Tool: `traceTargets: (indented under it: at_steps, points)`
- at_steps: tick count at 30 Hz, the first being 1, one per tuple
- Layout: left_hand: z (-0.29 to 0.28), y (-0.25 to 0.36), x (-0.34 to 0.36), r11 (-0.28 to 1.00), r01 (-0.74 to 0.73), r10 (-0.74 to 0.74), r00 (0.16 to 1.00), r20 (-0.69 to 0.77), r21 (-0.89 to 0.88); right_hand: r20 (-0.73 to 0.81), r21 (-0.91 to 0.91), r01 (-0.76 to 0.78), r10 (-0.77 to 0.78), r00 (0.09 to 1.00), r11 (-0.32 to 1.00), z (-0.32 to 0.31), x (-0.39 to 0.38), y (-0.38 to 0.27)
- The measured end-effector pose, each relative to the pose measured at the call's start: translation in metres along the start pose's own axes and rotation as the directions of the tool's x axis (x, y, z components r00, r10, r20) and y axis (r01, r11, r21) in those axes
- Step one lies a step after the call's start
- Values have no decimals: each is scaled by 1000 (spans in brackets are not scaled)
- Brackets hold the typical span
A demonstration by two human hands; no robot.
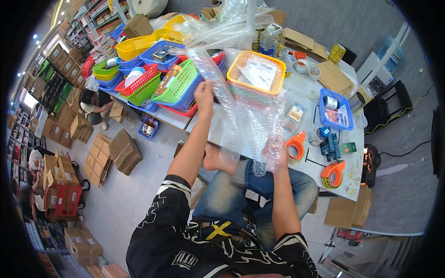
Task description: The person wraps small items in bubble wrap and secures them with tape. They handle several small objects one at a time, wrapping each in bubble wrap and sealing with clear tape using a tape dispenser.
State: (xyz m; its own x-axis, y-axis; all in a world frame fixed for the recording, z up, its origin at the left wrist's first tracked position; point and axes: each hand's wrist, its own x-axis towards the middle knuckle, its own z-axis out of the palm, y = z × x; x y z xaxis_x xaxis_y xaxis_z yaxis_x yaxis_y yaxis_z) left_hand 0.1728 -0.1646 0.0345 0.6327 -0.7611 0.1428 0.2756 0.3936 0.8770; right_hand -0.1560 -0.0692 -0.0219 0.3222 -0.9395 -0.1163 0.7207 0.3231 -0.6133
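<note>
A long sheet of clear bubble wrap [218, 88] runs from the heap at the back of the table down towards my lap. My left hand [204, 98] is closed on its left edge, beside the green basket [183, 78]. Closer to me, my right hand [275, 154] grips the wrap's lower end, and the film partly covers its fingers. A rounded, bunched end [259, 167] of the wrap hangs by that hand; whether it encloses anything I cannot tell. Behind the film stands a stack of baskets, topped by a yellow basket [234, 69] with white papers [260, 74] in it.
Several coloured baskets holding goods crowd the table's left side. At right are a blue basket [348, 121], orange tape dispensers [296, 144], a dark bottle [319, 135] and small boxes [330, 147]. Flattened cartons [98, 157] lie on the floor at left, where a person [95, 104] crouches.
</note>
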Motion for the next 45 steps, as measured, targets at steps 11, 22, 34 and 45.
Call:
traceTargets:
  at_steps: [11,22,34,45]
  points:
    - [93,235,147,86,-624,777,531,340,777,204,-901,182,15,979,393,-11,-17,20]
    - [191,155,282,-110,-625,123,763,634,773,167,-966,124,180,969,228,21,-28,13]
    - [105,123,231,-78,-132,298,943,149,988,157,-977,121,210,965,178,25,-30,15]
    - [164,175,252,-184,-192,249,940,235,964,129,-989,109,234,964,97,25,-28,16]
